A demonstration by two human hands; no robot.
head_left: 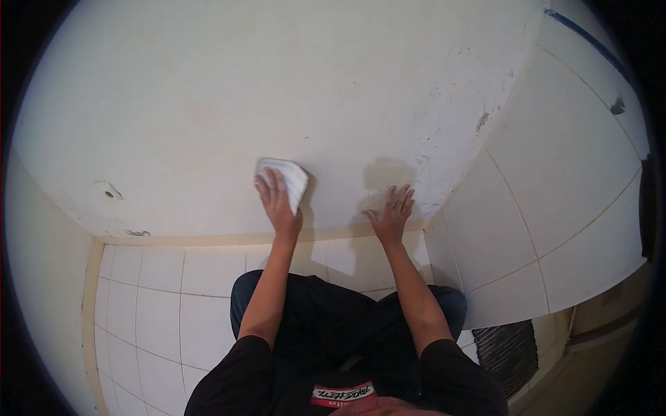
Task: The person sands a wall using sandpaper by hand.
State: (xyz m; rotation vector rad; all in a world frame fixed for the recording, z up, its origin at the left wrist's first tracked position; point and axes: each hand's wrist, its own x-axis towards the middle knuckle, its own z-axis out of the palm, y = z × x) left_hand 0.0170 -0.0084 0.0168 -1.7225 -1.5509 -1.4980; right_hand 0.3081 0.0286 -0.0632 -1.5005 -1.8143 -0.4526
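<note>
A folded white cloth [296, 179] lies against the pale painted wall [277, 90] in front of me. My left hand [281, 206] holds it there, the fingers spread over its left part and the palm covering its lower edge. To the right, low on the same wall, my right hand [393, 220] is open with fingers apart and nothing in it. Its fingertips are at the wall surface, beside a shadow; whether the palm touches cannot be told.
White floor tiles [208, 267] stretch below the wall, on both sides of my bent legs. A tiled side wall [513, 208] rises at the right. A dark ribbed mat [508, 357] lies at lower right. The painted wall has a small hole [109, 194] at left and scuffed patches [482, 122] near the right corner.
</note>
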